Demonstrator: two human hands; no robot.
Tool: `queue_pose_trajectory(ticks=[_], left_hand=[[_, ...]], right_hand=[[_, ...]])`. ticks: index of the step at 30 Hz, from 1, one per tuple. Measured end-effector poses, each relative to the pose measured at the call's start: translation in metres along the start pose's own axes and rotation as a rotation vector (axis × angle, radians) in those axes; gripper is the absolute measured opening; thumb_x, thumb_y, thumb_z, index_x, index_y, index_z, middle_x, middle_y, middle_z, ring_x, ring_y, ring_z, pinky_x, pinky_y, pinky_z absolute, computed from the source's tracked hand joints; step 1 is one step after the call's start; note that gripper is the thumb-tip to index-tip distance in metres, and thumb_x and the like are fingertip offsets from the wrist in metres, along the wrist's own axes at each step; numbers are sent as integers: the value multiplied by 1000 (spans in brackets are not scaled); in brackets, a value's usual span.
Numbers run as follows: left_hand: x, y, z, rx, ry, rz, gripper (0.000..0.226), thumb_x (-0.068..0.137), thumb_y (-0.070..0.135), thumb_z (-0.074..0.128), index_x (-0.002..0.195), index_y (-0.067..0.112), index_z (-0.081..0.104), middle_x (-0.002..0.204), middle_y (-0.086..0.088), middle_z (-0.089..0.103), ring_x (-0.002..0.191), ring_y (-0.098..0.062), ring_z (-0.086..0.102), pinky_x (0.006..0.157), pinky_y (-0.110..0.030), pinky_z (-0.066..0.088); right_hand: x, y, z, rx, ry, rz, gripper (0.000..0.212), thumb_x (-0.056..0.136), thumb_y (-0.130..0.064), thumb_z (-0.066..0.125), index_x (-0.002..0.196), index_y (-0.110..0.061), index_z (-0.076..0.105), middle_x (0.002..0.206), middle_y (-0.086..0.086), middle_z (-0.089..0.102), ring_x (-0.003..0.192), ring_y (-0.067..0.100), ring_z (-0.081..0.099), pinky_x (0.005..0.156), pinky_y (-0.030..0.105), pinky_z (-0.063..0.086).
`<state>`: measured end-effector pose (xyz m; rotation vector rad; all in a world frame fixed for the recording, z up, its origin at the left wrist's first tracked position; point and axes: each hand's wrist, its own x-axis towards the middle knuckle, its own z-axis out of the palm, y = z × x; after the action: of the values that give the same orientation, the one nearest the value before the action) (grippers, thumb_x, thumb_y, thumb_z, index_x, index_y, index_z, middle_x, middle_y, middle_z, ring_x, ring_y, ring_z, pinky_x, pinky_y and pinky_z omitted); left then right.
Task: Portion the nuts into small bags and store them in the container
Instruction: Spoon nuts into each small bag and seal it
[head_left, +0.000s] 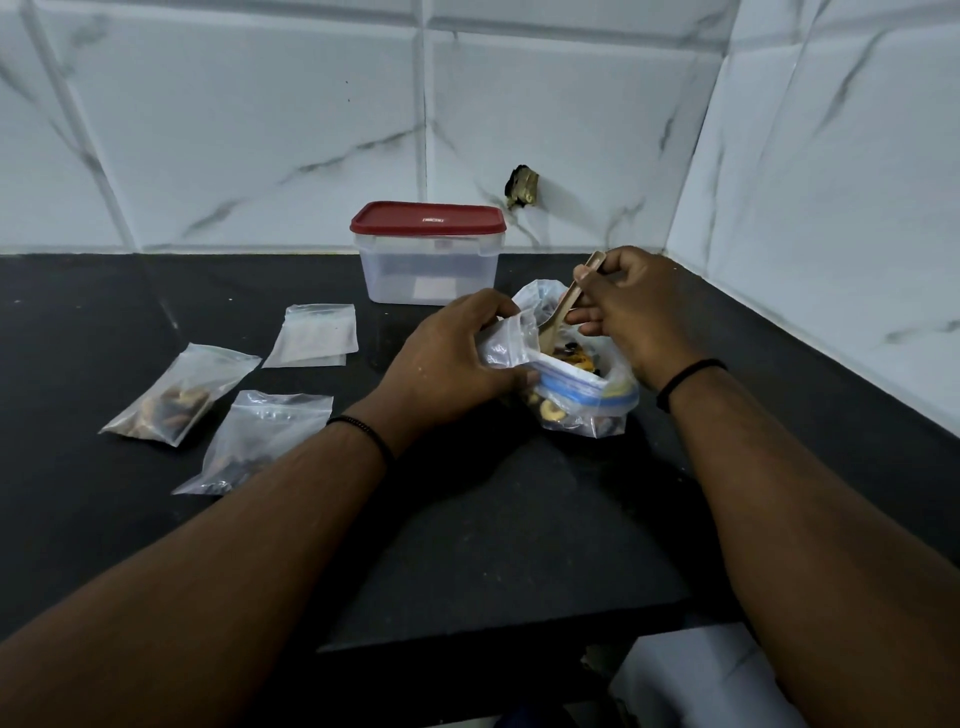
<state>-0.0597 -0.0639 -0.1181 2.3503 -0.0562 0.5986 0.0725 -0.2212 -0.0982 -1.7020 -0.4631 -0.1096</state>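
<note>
A large zip bag of mixed nuts (587, 400) lies open on the black counter at centre right. My right hand (631, 312) grips a wooden spoon (563, 306) whose bowl dips into that bag. My left hand (452, 364) holds a small clear bag (511, 340) by its mouth, right beside the spoon. Two small bags with nuts inside lie to the left, one far left (179, 395) and one nearer (260, 441). Small flat clear bags (317, 335) lie behind them. The clear container (428, 260) with its red lid (427, 218) on stands at the back.
Marble-patterned tile walls close off the back and the right side. The black counter (493, 545) ends at a front edge near the bottom, with a white surface below it at lower right. A dark broken spot (522, 187) marks the back wall.
</note>
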Motion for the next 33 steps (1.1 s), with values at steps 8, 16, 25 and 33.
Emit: queue_pose_trajectory(ticks=[8,16,25,33], left_hand=[[0,-3,-2,-35,-7,-17,59,71,40,84,121,29,55,119,9,63,104,-8,62,86,-23,54],[0,-6,-5,-202,157,-37,48,74,30,84,114,20,59,108,4,64,96,-9,62,74,-15,49],[2,-13,-2,-218,163,-158,37,74,29,85,99,22,58,89,7,66,78,-6,63,64,-17,48],[5,-13,0,-266,166,-173,43,71,27,86,104,15,60,95,1,69,87,-17,66,77,-36,58]], right_hand=[[2,-3,6,52,-58,239,15,95,-20,63,86,-11,56,73,8,67,41,9,54,37,18,33],[9,-4,-7,211,78,359,12,94,-18,61,84,-11,58,67,8,65,35,7,51,35,15,31],[-6,-28,-5,517,170,261,17,94,-16,59,79,-10,59,80,14,69,48,11,60,44,20,44],[-25,-43,13,441,-101,0,14,96,-19,64,91,-7,57,84,22,72,65,26,72,54,29,56]])
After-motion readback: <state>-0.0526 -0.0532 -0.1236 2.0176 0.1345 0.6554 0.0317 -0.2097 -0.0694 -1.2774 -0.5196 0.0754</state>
